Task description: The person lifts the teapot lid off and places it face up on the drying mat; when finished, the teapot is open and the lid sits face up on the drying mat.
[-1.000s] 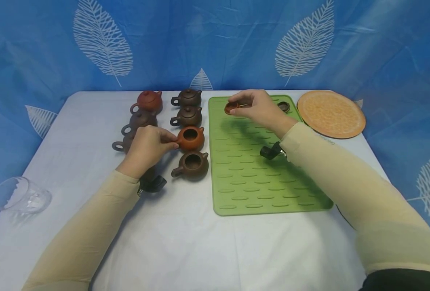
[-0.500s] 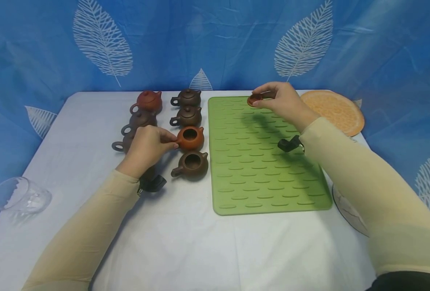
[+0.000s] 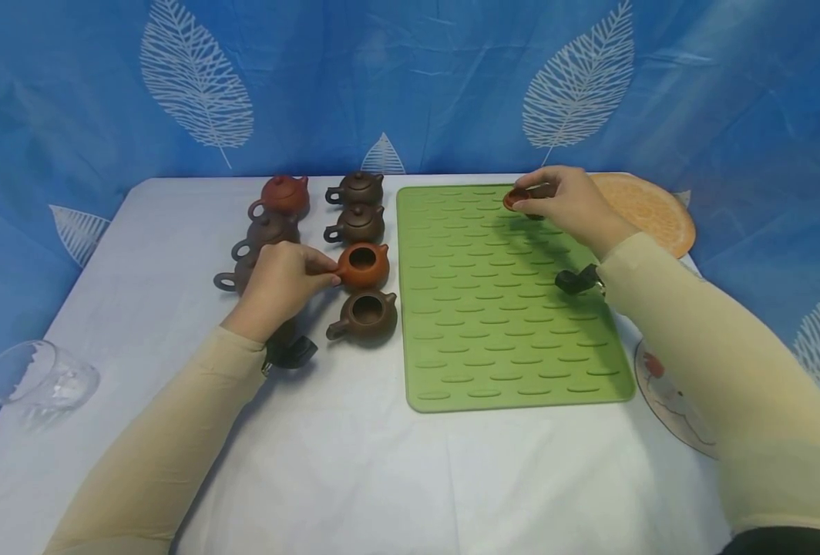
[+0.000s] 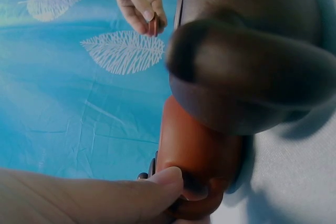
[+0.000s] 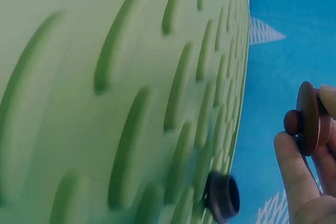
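My left hand pinches the handle of an orange-brown teapot whose top stands uncovered. Nearer to me sits a brown teapot, also lidless; its handle looms large in the left wrist view. Over the far right part of the green mat, my right hand holds a reddish-brown teapot lid by its edge, its knob facing the mat in the right wrist view. A dark lid lies on the mat close by, mostly hidden behind the fingers in the head view.
Two dark lidded teapots stand behind the orange one. Further left, a red teapot heads another column, partly covered by my left hand. A clear glass lies at the far left. An orange round mat and a patterned round mat flank the right arm.
My right hand has carried the reddish-brown lid rightward across the green mat, toward the dark lid. The left hand has stayed at the orange-brown teapot's handle.
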{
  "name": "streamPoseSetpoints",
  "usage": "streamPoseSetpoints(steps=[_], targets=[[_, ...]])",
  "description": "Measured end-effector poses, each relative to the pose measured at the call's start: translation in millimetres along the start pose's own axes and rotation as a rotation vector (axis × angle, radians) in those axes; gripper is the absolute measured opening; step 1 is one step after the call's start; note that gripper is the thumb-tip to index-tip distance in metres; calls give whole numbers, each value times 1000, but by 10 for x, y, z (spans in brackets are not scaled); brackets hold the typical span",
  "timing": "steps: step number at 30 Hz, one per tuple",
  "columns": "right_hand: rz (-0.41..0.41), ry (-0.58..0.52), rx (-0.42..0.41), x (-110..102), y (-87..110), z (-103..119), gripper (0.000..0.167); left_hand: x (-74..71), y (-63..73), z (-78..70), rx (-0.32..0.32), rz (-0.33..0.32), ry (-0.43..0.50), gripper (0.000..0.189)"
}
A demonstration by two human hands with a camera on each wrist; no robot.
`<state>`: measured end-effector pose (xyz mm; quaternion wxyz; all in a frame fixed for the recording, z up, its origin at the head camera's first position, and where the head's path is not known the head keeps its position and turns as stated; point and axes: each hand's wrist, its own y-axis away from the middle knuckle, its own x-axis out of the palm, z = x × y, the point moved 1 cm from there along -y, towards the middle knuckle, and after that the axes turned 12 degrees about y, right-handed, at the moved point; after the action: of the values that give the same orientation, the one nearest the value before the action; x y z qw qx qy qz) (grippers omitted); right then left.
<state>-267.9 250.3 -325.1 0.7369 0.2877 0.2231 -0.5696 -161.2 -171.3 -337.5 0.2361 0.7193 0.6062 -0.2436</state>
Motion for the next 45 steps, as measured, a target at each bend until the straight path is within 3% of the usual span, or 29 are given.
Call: streamPoseSetpoints(steps=[11, 23, 45], targets=[[0, 78, 39, -98, 39, -204, 59, -7, 2, 0, 1, 3, -2, 19], [45, 134, 29, -132, 104, -391, 44, 2, -5, 2, -4, 8, 1, 18], [122, 297, 37, -146, 96, -414, 49, -5, -3, -2, 27, 0, -14, 18]])
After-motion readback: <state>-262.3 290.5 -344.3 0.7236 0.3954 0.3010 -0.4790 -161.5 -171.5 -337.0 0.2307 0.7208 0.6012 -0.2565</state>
